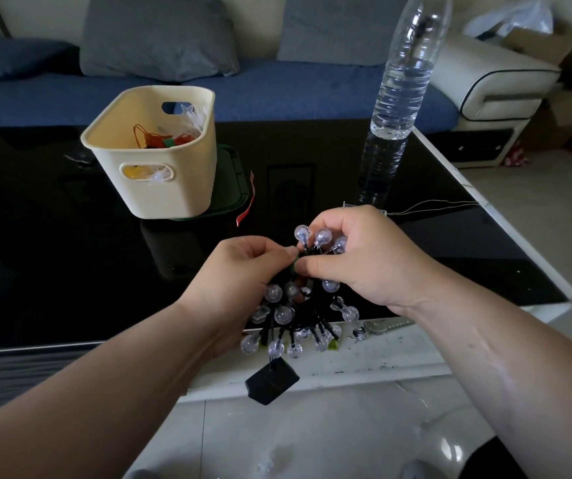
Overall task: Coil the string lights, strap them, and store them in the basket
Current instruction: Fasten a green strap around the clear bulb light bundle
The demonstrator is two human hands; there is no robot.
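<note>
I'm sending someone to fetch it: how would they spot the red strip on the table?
On the black glass coffee table stands a cream basket. Just right of its base, toward the clear water bottle, lies the red strip. It is the only thin, flat red thing on the bare glass.

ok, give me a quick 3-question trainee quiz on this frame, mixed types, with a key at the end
1. True or false: the left hand and the right hand both hold the string lights, bunched into a bundle.
2. Where does the cream basket stand? A) on the sofa B) left of the water bottle C) on the floor
3. Fill in: the black box on the bundle's wire hangs ___ the hands.

Key: 1 true; 2 B; 3 below.
</note>
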